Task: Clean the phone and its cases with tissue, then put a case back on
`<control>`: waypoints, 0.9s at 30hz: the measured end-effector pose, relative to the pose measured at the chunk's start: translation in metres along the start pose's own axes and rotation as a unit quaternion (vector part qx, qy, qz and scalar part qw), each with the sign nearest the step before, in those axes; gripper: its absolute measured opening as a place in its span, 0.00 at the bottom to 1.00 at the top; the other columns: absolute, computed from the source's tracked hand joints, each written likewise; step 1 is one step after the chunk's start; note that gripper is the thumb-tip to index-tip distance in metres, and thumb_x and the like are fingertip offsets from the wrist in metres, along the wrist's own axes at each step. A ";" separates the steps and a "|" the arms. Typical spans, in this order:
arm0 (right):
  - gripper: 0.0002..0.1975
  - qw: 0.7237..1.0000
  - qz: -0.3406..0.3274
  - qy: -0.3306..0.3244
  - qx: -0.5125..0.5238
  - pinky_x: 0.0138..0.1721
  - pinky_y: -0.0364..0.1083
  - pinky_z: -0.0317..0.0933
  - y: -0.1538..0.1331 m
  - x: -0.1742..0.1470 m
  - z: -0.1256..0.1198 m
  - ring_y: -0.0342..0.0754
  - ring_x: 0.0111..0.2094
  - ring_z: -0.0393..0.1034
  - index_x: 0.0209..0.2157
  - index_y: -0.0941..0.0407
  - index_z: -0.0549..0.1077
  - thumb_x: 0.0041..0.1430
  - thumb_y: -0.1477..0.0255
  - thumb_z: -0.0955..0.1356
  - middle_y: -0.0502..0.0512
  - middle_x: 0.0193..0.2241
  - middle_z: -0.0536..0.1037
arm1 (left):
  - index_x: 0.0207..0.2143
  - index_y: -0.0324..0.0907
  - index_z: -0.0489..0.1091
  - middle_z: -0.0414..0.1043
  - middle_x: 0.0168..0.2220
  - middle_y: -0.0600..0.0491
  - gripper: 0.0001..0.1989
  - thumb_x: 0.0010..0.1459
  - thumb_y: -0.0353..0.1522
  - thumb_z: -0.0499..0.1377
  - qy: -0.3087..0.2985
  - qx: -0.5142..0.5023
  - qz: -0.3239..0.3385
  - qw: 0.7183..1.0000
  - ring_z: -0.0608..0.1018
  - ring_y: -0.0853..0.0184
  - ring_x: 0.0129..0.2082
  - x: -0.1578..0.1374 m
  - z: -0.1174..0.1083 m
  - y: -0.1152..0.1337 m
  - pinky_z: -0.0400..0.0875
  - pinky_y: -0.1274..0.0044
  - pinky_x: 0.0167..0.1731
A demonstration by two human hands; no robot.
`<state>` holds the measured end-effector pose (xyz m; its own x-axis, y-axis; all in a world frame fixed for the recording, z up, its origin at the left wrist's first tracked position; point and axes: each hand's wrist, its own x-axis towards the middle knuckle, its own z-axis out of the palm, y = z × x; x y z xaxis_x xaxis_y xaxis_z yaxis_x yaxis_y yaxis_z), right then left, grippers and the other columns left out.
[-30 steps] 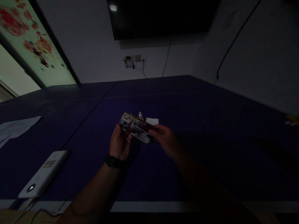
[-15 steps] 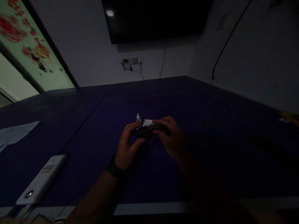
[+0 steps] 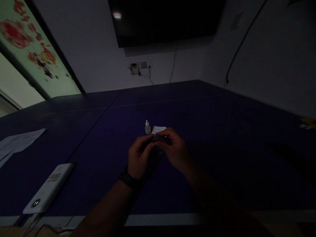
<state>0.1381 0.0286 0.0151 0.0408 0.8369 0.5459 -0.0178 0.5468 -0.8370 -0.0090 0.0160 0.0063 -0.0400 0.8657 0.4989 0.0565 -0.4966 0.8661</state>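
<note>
Between my two hands is a small dark object with a rounded edge and a slight shine [image 3: 162, 138]; the fingers cover much of it, and the dim light hides its kind. My left hand [image 3: 137, 154], below a dark wristwatch [image 3: 128, 177], pinches its left end between thumb and fingers. At its right side, my right hand [image 3: 177, 149] grips with the thumb below and fingers above. Just beyond the hands, a small clear bottle with a white cap [image 3: 147, 128] stands upright. Beside it lies a white piece, paper or cloth [image 3: 159, 129], partly hidden by my right fingers.
The dark blue table [image 3: 98, 194] reaches the wall. At left lie a white power bank [image 3: 49, 187] with cables at its near end and printed paper sheets [image 3: 22, 141]. A long dark item [image 3: 283, 154] lies at right. A screen [image 3: 165, 19] hangs above wall sockets [image 3: 140, 65].
My hands have come closer together around the dark object, which now shows less and looks turned. The bottle and white piece are more exposed. The view has shifted slightly.
</note>
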 end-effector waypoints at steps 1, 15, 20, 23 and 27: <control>0.15 1.000 -0.005 0.004 -0.007 0.39 0.47 0.66 0.000 0.000 0.000 0.49 0.37 0.72 0.34 0.51 0.78 0.53 0.55 0.76 0.50 0.32 0.76 | 0.45 0.46 0.80 0.80 0.43 0.48 0.12 0.60 0.37 0.66 0.008 -0.007 -0.012 1.000 0.80 0.61 0.43 -0.001 0.001 -0.001 0.73 0.71 0.48; 0.08 0.999 0.015 0.038 -0.032 0.37 0.47 0.66 0.002 -0.001 0.006 0.48 0.35 0.72 0.33 0.52 0.78 0.55 0.62 0.74 0.51 0.31 0.74 | 0.44 0.44 0.79 0.81 0.42 0.48 0.10 0.61 0.37 0.65 0.026 0.006 -0.031 0.999 0.80 0.61 0.42 -0.005 0.005 -0.002 0.73 0.72 0.47; 0.08 0.998 0.008 0.030 -0.062 0.39 0.48 0.66 0.001 -0.003 0.006 0.49 0.37 0.72 0.34 0.52 0.77 0.57 0.62 0.73 0.51 0.33 0.75 | 0.44 0.45 0.79 0.81 0.42 0.49 0.09 0.62 0.36 0.64 0.033 0.035 -0.011 0.999 0.80 0.62 0.42 -0.005 0.005 -0.001 0.72 0.72 0.47; 0.11 0.996 -0.011 0.012 -0.083 0.42 0.49 0.66 0.001 -0.004 0.005 0.51 0.40 0.72 0.38 0.51 0.76 0.59 0.59 0.73 0.52 0.36 0.76 | 0.44 0.46 0.79 0.80 0.42 0.49 0.08 0.63 0.35 0.63 0.036 0.061 0.023 0.997 0.80 0.62 0.42 -0.006 0.005 -0.001 0.72 0.72 0.47; 0.14 0.994 -0.045 0.009 -0.101 0.39 0.48 0.66 0.000 -0.005 0.005 0.50 0.37 0.71 0.35 0.51 0.75 0.60 0.56 0.72 0.52 0.34 0.75 | 0.43 0.46 0.79 0.80 0.40 0.50 0.08 0.64 0.34 0.62 0.034 0.081 0.064 0.994 0.79 0.62 0.41 -0.007 0.004 0.000 0.71 0.72 0.45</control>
<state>0.1324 0.0239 0.0128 0.0503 0.7831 0.6198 0.1884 0.6020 -0.7759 -0.0052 0.0104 0.0026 -0.0884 0.7872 0.6103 0.2249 -0.5811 0.7821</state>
